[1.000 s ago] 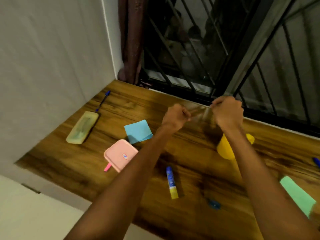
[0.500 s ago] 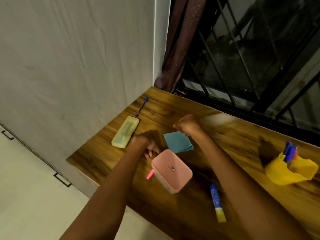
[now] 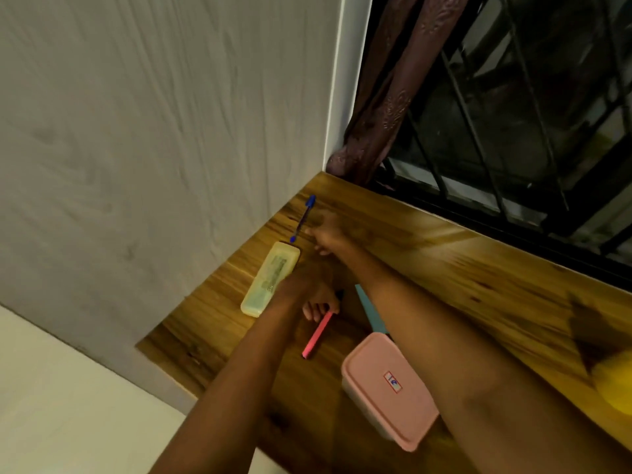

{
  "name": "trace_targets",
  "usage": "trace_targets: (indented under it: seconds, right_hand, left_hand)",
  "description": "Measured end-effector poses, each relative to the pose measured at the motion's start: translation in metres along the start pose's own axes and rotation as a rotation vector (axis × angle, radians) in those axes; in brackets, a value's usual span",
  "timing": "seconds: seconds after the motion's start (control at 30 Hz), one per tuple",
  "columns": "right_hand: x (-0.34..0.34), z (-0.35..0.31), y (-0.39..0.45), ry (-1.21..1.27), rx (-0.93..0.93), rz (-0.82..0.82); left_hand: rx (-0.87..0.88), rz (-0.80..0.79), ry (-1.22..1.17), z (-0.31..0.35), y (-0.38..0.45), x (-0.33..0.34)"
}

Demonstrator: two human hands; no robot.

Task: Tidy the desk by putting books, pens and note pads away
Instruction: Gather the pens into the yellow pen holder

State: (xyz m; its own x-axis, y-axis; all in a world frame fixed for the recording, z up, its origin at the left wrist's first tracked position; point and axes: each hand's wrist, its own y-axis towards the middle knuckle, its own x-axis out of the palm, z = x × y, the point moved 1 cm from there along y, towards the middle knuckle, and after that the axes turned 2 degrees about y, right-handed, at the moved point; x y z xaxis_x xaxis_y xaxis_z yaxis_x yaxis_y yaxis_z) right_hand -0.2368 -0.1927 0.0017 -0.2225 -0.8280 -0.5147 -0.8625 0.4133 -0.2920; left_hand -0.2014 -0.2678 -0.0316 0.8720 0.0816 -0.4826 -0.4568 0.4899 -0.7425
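The fingers [image 3: 319,307] of the left hand [image 3: 307,292] curl round the upper end of a pink pen [image 3: 317,334], which slants down toward the pink box [image 3: 386,388] on the tabletop [image 3: 444,254]. The right hand [image 3: 326,234] reaches with fingers stretched out toward the blue pen [image 3: 302,218], which lies near the wall just beyond the pale pencil case [image 3: 272,278]; it holds nothing. Pen gathering looks to be in hand. Next, the right fingers likely need to close on the thin blue barrel and lift it clear.
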Motion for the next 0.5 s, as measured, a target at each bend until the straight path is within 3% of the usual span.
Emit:
trace_targets:
  seconds: [0.13,0.33,0.4,0.5]
  right_hand:
    - [0.018,-0.010,0.017,-0.325,-0.159,-0.051]
    - [0.002,-0.006,0.016,-0.595,-0.119,0.213]
    - [-0.014,0.001,0.012,-0.619,-0.053,0.223]
    - [-0.035,0.017,0.003,-0.458,0.101,0.097]
  left_hand:
    - [-0.005,-0.064,-0.045,0.000,0.002,-0.006]
    - [-0.017,-0.079,-0.077,0.002,0.000,-0.009]
    - [-0.025,-0.046,-0.089,0.003,-0.002,-0.007]
    - [-0.041,-0.006,-0.083,0.005,-0.004,-0.004]
